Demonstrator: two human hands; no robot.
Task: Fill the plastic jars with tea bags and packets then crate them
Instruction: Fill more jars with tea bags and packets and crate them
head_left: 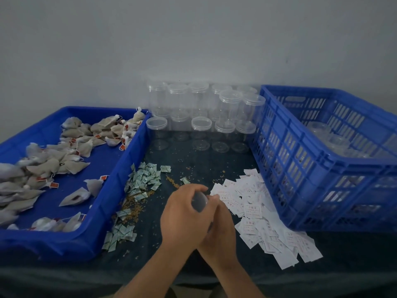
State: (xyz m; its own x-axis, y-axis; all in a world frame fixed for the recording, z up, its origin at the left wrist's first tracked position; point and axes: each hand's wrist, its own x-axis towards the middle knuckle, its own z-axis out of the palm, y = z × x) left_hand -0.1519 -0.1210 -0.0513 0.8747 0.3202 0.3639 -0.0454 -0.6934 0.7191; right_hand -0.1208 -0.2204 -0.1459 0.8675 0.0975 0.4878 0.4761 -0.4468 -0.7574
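Note:
Both of my hands grip one clear plastic jar (199, 201) low over the middle of the dark table. My left hand (182, 218) wraps it from the left, and my right hand (219, 229) holds it from the right and below. Most of the jar is hidden by my fingers. Empty lidded jars (200, 125) stand in rows at the back of the table. Tea bags (64, 151) lie in a blue tray (111, 190) at the left. Green-white packets (146, 179) and white packets (257, 214) lie loose beside my hands.
A blue slatted crate (300, 168) stands at the right with several clear jars (335, 143) inside. Loose brown grains (133, 205) are scattered over the cloth. A grey wall rises behind the table.

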